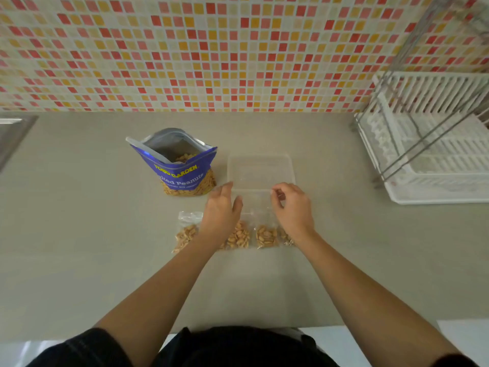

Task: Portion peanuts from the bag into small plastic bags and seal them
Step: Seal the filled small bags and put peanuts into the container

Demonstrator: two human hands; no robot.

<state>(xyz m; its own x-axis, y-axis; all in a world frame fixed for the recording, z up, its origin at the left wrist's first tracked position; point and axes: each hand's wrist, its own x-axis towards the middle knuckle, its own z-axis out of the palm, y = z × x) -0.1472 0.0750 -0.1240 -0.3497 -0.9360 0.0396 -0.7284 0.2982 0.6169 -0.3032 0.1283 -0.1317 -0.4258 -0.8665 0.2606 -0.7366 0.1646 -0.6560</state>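
A blue peanut bag (182, 176) stands open on the counter, peanuts showing inside. Several small clear bags holding peanuts lie in a row in front of me: one at the left (186, 231), one in the middle (239, 235), one to its right (266, 235). My left hand (222, 210) hovers over the row with fingers apart, touching the edge of a clear plastic container (260, 170). My right hand (291, 205) has thumb and fingers pinched at the top of a small clear bag (258, 205); the bag's outline is faint.
A white dish rack with a metal frame (428, 144) stands at the right. A steel sink edge (13, 136) shows at the far left. Mosaic wall tiles (211, 49) back the grey counter (79, 234), whose front edge runs near my body.
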